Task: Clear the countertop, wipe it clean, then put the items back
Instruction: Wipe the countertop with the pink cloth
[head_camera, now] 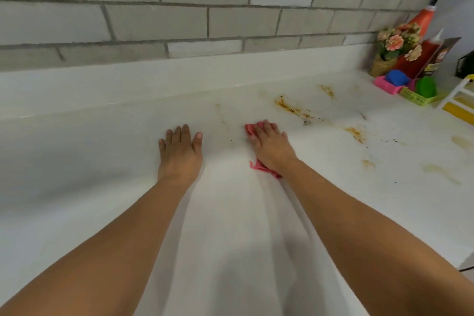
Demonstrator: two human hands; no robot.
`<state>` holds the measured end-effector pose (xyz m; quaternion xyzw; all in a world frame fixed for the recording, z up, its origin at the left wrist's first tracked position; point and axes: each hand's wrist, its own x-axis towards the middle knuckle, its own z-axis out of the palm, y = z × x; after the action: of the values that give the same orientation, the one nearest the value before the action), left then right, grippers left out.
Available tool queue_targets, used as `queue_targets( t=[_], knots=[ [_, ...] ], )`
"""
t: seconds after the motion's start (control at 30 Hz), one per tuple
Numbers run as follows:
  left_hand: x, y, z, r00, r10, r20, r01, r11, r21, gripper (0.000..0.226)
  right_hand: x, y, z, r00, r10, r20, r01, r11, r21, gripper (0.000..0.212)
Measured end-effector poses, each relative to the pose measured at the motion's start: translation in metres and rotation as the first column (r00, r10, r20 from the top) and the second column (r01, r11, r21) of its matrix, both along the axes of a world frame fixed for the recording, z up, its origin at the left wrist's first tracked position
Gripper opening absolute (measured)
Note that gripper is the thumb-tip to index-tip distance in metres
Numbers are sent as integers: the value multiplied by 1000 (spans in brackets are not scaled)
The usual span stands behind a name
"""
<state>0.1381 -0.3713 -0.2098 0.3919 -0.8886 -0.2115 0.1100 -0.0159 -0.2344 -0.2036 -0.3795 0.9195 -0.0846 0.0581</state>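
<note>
Wiping step in hand. Right hand flat, fingers straight, presses pink cloth on white surface. Left hand splayed flat, holding nothing. Brown stains at two o'clock of cloth; next sweep likely belongs there.

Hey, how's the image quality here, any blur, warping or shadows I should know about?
Head view: wide-angle warping bows the tile wall and countertop; head view is slightly soft, blurriest at the bottles far right; soft arm shadows fall between left hand and right hand; no strong glare, stains and pink cloth read clearly.
</note>
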Motion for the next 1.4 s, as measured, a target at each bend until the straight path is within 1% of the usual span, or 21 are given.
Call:
queue_targets(
  t=[0.1,0.17,0.23,0.3,0.4,0.5,0.53,0.6,0.63,0.7,0.77,0.8,0.87,0.97,1.0,1.07,1.1,1.17,1.27,1.33,1.4],
  knots=[
    [2,-1,-1,999,7,-48,-6,1000,17,55,50,15,5,974,228,5,-227,972,-60,49],
    [2,-1,0,997,9,-72,-7,999,39,55,74,52,6,953,298,48,-288,945,-153,47],
    [3,-1,0,997,10,-76,-6,999,54,56,58,75,3,960,275,54,-263,950,-170,46],
    [3,0,0,997,9,-81,-5,998,60,56,19,73,5,983,183,34,-178,977,-119,46],
    [2,-1,-1,995,21,-94,-15,998,63,56,-36,35,6,998,65,-17,-65,998,-14,54],
    [1,-2,-1,995,28,-93,-22,998,59,56,-51,10,4,1000,-22,-5,22,999,-37,55],
    [1,-1,-1,995,30,-92,-24,998,61,56,-43,15,5,999,34,-28,-35,999,-22,58],
    [1,-1,0,995,33,-94,-27,998,62,56,-7,38,7,969,238,-71,-240,971,-19,67],
    [2,0,0,995,34,-92,-28,998,65,56,13,53,5,949,308,-66,-312,947,-77,65],
    [2,0,0,995,34,-91,-28,997,69,56,39,77,0,946,323,-2,-320,934,-159,52],
    [2,1,0,994,38,-101,-31,997,71,56,32,75,4,944,328,23,-318,929,-190,48],
    [2,1,1,994,40,-103,-33,997,70,56,23,64,8,948,317,34,-307,936,-170,52],
    [2,2,1,993,45,-106,-38,997,69,56,-9,32,10,959,282,-12,-282,955,-87,63],
    [3,3,1,990,55,-128,-45,996,80,56,-60,-27,3,987,144,-66,-140,988,69,77],
    [3,3,1,987,59,-149,-46,995,89,56,-68,-41,1,991,106,-85,-99,992,76,76],
    [3,3,1,975,78,-208,-56,992,109,56,-65,-52,1,993,93,-74,-92,996,21,62],
    [5,3,2,967,91,-237,-63,991,121,56,-55,-47,2,993,118,-27,-119,992,-35,54],
    [8,6,6,946,116,-301,-76,987,140,54,-19,-17,4,970,239,51,-231,964,-129,49],
    [14,9,16,861,218,-459,-119,965,236,48,26,35,1,899,438,9,-427,879,-210,48],
    [19,2,24,812,310,-495,-179,939,294,45,24,43,1,878,478,18,-466,863,-195,46],
    [24,-10,28,834,301,-463,-220,950,222,44,5,25,3,896,442,29,-428,881,-203,45]
  ],
)
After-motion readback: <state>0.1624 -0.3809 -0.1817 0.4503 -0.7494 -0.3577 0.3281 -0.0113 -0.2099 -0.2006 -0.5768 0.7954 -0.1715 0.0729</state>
